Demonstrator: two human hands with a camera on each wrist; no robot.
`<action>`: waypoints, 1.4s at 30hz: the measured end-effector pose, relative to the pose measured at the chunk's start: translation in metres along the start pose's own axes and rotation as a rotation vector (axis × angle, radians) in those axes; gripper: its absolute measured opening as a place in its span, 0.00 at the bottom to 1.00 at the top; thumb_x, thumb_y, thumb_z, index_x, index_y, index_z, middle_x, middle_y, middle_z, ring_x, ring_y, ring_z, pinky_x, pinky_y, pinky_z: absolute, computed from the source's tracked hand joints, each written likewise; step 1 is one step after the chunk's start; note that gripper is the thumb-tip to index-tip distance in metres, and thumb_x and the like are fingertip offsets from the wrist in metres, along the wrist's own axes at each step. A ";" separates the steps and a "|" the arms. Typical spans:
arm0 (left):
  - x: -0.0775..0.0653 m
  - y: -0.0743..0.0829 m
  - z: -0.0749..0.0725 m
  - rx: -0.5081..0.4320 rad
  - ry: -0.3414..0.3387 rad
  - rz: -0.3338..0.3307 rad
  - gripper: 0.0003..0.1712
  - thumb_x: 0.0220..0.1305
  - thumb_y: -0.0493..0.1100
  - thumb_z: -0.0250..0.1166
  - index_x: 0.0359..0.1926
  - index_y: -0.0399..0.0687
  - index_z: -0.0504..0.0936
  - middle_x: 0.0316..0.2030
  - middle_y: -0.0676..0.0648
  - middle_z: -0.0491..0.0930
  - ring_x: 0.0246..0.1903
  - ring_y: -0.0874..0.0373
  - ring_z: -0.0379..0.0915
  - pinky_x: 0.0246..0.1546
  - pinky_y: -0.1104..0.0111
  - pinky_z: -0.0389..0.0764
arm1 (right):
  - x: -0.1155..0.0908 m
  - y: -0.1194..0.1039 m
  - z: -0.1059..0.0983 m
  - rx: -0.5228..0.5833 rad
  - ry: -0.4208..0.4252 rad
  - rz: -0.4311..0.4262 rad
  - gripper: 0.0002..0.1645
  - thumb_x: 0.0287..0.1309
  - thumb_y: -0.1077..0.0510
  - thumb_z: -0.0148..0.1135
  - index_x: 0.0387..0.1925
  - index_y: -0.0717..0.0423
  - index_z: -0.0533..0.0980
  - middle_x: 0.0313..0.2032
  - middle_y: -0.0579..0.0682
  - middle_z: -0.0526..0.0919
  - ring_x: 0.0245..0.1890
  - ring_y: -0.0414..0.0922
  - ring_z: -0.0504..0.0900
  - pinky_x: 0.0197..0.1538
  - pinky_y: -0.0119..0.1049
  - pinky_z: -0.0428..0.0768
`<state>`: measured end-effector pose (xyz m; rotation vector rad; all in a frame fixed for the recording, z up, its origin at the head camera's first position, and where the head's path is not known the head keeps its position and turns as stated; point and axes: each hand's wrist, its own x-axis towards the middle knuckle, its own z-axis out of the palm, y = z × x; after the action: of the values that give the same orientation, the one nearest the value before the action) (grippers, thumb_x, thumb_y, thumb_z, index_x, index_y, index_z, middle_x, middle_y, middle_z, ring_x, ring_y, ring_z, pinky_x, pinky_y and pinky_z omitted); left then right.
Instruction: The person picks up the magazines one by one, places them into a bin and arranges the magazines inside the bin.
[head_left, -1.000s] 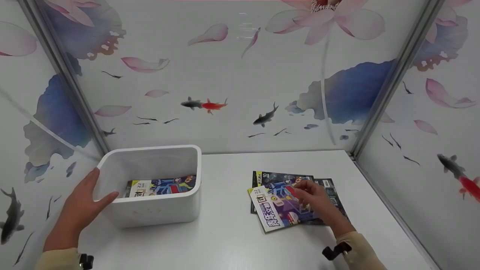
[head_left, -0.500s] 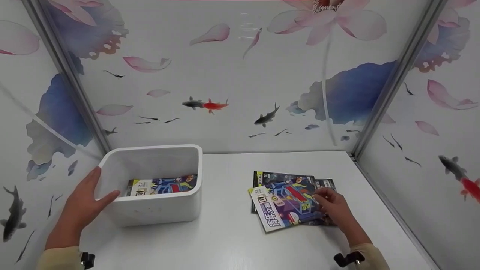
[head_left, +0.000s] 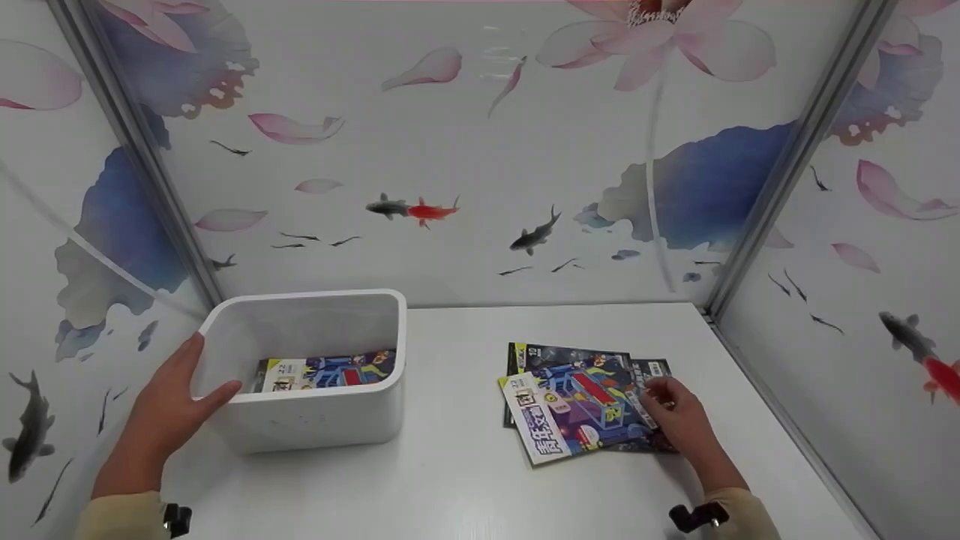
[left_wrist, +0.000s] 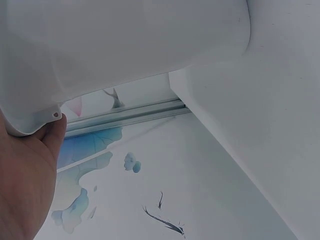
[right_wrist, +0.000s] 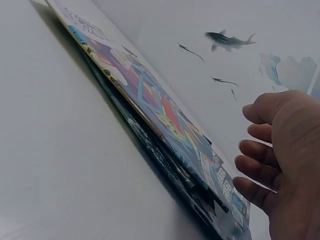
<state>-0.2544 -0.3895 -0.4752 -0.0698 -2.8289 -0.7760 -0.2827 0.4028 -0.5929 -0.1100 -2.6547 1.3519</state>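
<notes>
My left hand [head_left: 161, 409] grips the left end of a white plastic bin [head_left: 315, 420], its thumb over the near rim. The left wrist view shows that hand at the rim corner of the bin [left_wrist: 115, 45]. Inside the bin lies a colourful magazine [head_left: 330, 373]. To the right, a purple-and-blue magazine [head_left: 559, 412] rests askew on dark magazines [head_left: 577, 351]. My right hand [head_left: 686, 424] hovers at this stack's right end, fingers loosely bent. In the right wrist view the right hand [right_wrist: 290, 155] has nothing between thumb and fingers.
Bin and stack stand on a white table [head_left: 442, 480]. Printed panels with lotus and fish, such as the back wall [head_left: 450, 150], enclose it on three sides. Metal corner posts rise at the left [head_left: 150, 172] and right [head_left: 802, 142].
My right hand has moved right, from over the top magazine's middle to its right edge, uncovering the cover. The left hand and the bin have stayed put.
</notes>
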 end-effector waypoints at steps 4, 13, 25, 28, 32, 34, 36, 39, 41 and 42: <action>0.000 0.000 0.000 -0.002 -0.003 0.001 0.67 0.75 0.71 0.67 0.90 0.41 0.39 0.86 0.25 0.44 0.80 0.16 0.45 0.67 0.15 0.54 | 0.001 0.005 0.004 -0.068 -0.036 -0.013 0.36 0.79 0.48 0.68 0.76 0.64 0.69 0.65 0.65 0.76 0.64 0.60 0.77 0.67 0.59 0.78; 0.000 -0.001 0.000 0.004 -0.006 -0.011 0.67 0.75 0.72 0.67 0.90 0.42 0.39 0.86 0.26 0.42 0.81 0.17 0.43 0.67 0.15 0.54 | 0.012 0.012 0.012 -0.267 -0.159 0.002 0.63 0.67 0.30 0.74 0.84 0.64 0.59 0.78 0.79 0.60 0.78 0.77 0.60 0.77 0.76 0.63; -0.002 0.001 -0.002 0.006 -0.014 -0.020 0.67 0.75 0.72 0.66 0.90 0.43 0.38 0.86 0.26 0.42 0.81 0.16 0.44 0.67 0.15 0.54 | 0.027 -0.013 0.008 -0.380 -0.301 0.075 0.80 0.55 0.24 0.80 0.88 0.64 0.51 0.79 0.86 0.50 0.78 0.83 0.57 0.75 0.79 0.64; -0.001 0.002 -0.002 -0.001 -0.014 -0.022 0.67 0.75 0.72 0.66 0.90 0.42 0.38 0.86 0.25 0.42 0.81 0.16 0.44 0.67 0.15 0.54 | 0.029 -0.013 0.007 -0.379 -0.320 0.070 0.80 0.54 0.25 0.81 0.88 0.64 0.50 0.79 0.86 0.49 0.77 0.83 0.57 0.75 0.79 0.64; -0.001 0.002 -0.001 -0.008 -0.014 -0.025 0.67 0.75 0.72 0.65 0.90 0.43 0.38 0.86 0.26 0.42 0.81 0.16 0.43 0.67 0.15 0.53 | 0.031 -0.014 0.008 -0.383 -0.332 0.073 0.80 0.54 0.26 0.82 0.88 0.63 0.50 0.78 0.86 0.50 0.77 0.83 0.59 0.75 0.79 0.65; -0.002 0.001 -0.001 -0.010 -0.017 -0.027 0.67 0.75 0.73 0.65 0.91 0.43 0.38 0.87 0.26 0.41 0.81 0.17 0.43 0.67 0.15 0.53 | 0.031 -0.016 0.008 -0.385 -0.337 0.087 0.80 0.53 0.26 0.83 0.88 0.63 0.50 0.78 0.86 0.51 0.77 0.82 0.59 0.75 0.78 0.64; -0.002 0.001 -0.001 -0.010 -0.019 -0.029 0.67 0.75 0.73 0.65 0.91 0.44 0.37 0.87 0.26 0.41 0.81 0.17 0.43 0.67 0.15 0.53 | 0.031 -0.019 0.008 -0.382 -0.344 0.101 0.80 0.53 0.27 0.83 0.88 0.62 0.50 0.79 0.85 0.52 0.77 0.81 0.60 0.76 0.78 0.64; -0.002 0.001 -0.001 -0.003 -0.020 -0.028 0.67 0.75 0.73 0.65 0.91 0.43 0.38 0.86 0.26 0.41 0.81 0.17 0.43 0.67 0.15 0.53 | 0.031 -0.025 0.008 -0.377 -0.356 0.122 0.80 0.53 0.27 0.84 0.88 0.62 0.49 0.79 0.84 0.54 0.76 0.78 0.62 0.77 0.77 0.63; -0.001 0.001 -0.002 -0.003 -0.021 -0.026 0.67 0.75 0.73 0.65 0.90 0.43 0.38 0.86 0.25 0.42 0.81 0.17 0.43 0.68 0.15 0.53 | 0.031 -0.028 0.008 -0.372 -0.362 0.136 0.81 0.53 0.27 0.84 0.89 0.61 0.49 0.79 0.82 0.55 0.76 0.76 0.64 0.77 0.76 0.63; -0.001 0.002 -0.002 -0.004 -0.021 -0.024 0.67 0.75 0.73 0.65 0.90 0.42 0.38 0.86 0.25 0.42 0.81 0.17 0.43 0.68 0.15 0.53 | 0.031 -0.030 0.008 -0.372 -0.365 0.142 0.81 0.53 0.27 0.84 0.89 0.61 0.49 0.79 0.81 0.56 0.75 0.76 0.65 0.77 0.76 0.63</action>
<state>-0.2525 -0.3889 -0.4728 -0.0451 -2.8530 -0.7908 -0.3144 0.3833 -0.5702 -0.1056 -3.2406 0.9710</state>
